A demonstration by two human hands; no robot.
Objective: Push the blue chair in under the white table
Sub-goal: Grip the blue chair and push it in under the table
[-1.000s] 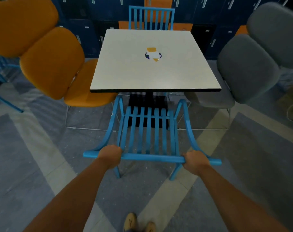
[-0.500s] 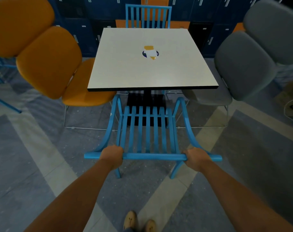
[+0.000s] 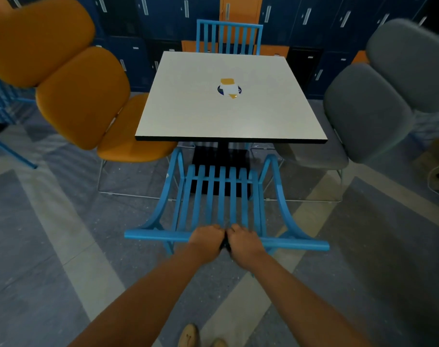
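Observation:
The blue slatted chair (image 3: pixel 221 196) stands in front of me, its back toward me and its front part under the near edge of the white square table (image 3: pixel 201 116). My left hand (image 3: pixel 206 238) and my right hand (image 3: pixel 243 242) sit side by side at the middle of the chair's top rail (image 3: pixel 153 235), both closed around it and almost touching each other. The seat is hidden behind the back slats and the tabletop.
An orange padded chair (image 3: pixel 83 96) stands at the table's left side, a grey padded chair (image 3: pixel 368 111) at its right. Another blue chair (image 3: pixel 229 37) faces me across the table, before dark blue lockers (image 3: pixel 163 18). A small sticker (image 3: pixel 229 88) marks the tabletop. My shoes (image 3: pixel 201 336) show below.
Both hands slid inward along the top rail from its outer ends to the middle, where they now meet. The chair sits slightly further under the table.

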